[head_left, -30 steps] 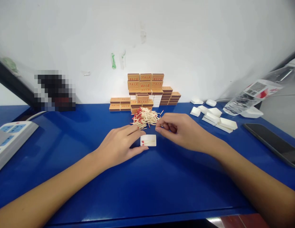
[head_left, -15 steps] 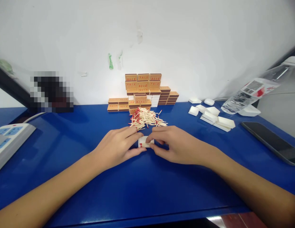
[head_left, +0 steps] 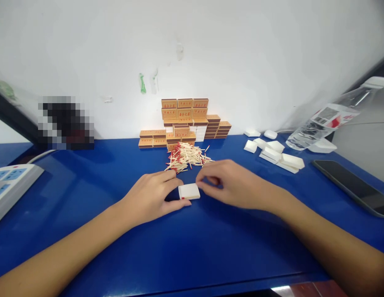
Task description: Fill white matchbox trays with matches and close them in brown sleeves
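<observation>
Since half a second ago, the right hand [head_left: 232,181] has drawn back from over the white tray [head_left: 190,189] to its far right corner. Its thumb and forefinger nearly meet there, a narrow pinch, but whether they grip a match or touch the tray I cannot tell. Left of the tray, the left hand [head_left: 153,192] stays put, thumb along the near edge and forefinger at the far left corner, holding the tray between them on the blue table [head_left: 192,251]. One red match head [head_left: 182,198] shows at the tray's near left corner. Just beyond the hands lies a loose pile of matches [head_left: 190,156], many red heads towards the left. Behind it, stacked matchboxes [head_left: 184,113] stand near the wall [head_left: 256,62]. Farther right sit several spare trays [head_left: 292,160], a leaning water bottle [head_left: 318,121] and a dark phone [head_left: 349,183], while a power strip [head_left: 27,179] lies at far left.
</observation>
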Available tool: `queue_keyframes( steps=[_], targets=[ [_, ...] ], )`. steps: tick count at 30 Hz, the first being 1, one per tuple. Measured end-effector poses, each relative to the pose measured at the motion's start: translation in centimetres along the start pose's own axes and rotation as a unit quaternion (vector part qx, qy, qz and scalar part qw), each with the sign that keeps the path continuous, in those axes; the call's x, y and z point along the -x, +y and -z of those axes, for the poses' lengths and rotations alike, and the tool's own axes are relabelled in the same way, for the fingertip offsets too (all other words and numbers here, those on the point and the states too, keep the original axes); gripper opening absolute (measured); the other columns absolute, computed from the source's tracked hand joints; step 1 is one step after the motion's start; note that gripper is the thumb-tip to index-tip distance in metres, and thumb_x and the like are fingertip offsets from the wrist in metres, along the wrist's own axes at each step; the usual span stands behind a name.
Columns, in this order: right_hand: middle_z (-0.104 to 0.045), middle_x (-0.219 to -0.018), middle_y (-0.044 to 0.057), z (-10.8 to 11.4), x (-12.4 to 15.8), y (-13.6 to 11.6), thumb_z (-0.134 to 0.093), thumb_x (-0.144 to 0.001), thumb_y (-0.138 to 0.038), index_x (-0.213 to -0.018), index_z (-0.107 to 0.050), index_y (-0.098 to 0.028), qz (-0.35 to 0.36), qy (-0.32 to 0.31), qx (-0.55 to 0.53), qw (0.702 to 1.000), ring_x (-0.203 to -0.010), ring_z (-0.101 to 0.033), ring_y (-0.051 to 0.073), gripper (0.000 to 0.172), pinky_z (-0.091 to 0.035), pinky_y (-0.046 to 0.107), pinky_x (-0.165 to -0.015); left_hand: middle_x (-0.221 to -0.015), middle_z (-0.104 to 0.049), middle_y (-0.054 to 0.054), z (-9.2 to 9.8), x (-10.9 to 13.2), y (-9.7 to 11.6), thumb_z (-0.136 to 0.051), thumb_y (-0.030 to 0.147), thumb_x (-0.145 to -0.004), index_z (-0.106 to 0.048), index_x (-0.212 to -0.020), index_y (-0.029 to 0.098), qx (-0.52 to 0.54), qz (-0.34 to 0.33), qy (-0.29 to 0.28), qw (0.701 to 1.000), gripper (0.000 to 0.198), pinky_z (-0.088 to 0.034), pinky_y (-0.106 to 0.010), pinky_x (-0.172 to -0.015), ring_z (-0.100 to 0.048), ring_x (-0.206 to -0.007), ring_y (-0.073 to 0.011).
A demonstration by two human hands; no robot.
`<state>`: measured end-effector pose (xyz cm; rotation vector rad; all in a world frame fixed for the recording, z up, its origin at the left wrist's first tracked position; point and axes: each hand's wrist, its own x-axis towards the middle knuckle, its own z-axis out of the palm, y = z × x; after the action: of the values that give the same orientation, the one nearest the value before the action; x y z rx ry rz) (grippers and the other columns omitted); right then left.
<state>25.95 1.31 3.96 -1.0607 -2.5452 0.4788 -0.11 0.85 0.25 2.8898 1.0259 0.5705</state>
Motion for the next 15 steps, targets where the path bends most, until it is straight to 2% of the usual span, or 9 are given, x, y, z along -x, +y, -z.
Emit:
queue_keyframes(
  steps=[3,4,6,9,12,15],
  targets=[
    [-0.059,-0.070,0.000,1.1,-0.1,2.5,-0.059,-0.095,-0.028,-0.087,-0.070,-0.019,-0.076,0.099,0.056,0.991,-0.063,-0.051,0.014,0.016,-0.033,0.031,-0.064,-0.097,-0.071,-0.003,0.1,0.0,0.2,-0.071,0.058,-0.096,-0.075,-0.111,0.020,0.020,0.008,-0.013,1.000,0.041,-0.051,-0.032,-0.067,-0.071,-0.082,-0.0201],
    [-0.059,-0.071,0.000,1.4,-0.1,3.5,-0.061,-0.093,-0.029,-0.090,-0.070,-0.019,-0.099,0.102,0.081,0.987,-0.064,-0.052,0.015,0.014,-0.034,0.031,-0.064,-0.098,-0.072,-0.004,0.2,0.0,0.3,-0.071,0.060,-0.095,-0.075,-0.112,0.020,0.023,0.011,-0.017,1.000,0.043,-0.051,-0.032,-0.068,-0.071,-0.083,-0.0204],
    [-0.062,-0.078,0.002,1.7,0.0,5.4,-0.063,-0.090,-0.032,-0.096,-0.070,-0.019,-0.121,0.083,0.101,0.984,-0.069,-0.056,0.018,0.016,-0.037,0.032,-0.065,-0.100,-0.072,-0.004,0.4,0.0,0.3,-0.072,0.061,-0.094,-0.075,-0.112,0.020,0.026,0.013,-0.022,0.999,0.045,-0.052,-0.032,-0.068,-0.072,-0.084,-0.0209],
    [-0.065,-0.089,0.006,1.5,0.1,7.2,-0.066,-0.088,-0.036,-0.102,-0.068,-0.019,-0.109,0.054,0.093,0.988,-0.080,-0.060,0.021,0.022,-0.043,0.034,-0.072,-0.100,-0.072,-0.004,0.5,0.0,0.3,-0.072,0.060,-0.094,-0.075,-0.112,0.020,0.024,0.016,-0.034,0.999,0.044,-0.051,-0.033,-0.067,-0.072,-0.084,-0.0214],
    [-0.065,-0.093,0.007,0.8,-0.1,7.7,-0.065,-0.091,-0.036,-0.100,-0.066,-0.019,-0.093,0.041,0.086,0.991,-0.084,-0.060,0.022,0.020,-0.045,0.035,-0.077,-0.097,-0.072,-0.004,0.4,0.0,0.2,-0.071,0.059,-0.095,-0.075,-0.112,0.020,0.020,0.015,-0.041,0.999,0.043,-0.051,-0.033,-0.067,-0.071,-0.083,-0.0213],
    [-0.064,-0.090,0.007,0.3,-0.3,7.7,-0.062,-0.094,-0.037,-0.094,-0.066,-0.020,-0.097,0.025,0.071,0.992,-0.081,-0.058,0.020,0.018,-0.043,0.034,-0.074,-0.097,-0.072,-0.004,0.3,0.0,0.2,-0.070,0.059,-0.095,-0.075,-0.111,0.020,0.020,0.012,-0.036,0.999,0.043,-0.051,-0.032,-0.069,-0.072,-0.083,-0.0210]
  ],
)
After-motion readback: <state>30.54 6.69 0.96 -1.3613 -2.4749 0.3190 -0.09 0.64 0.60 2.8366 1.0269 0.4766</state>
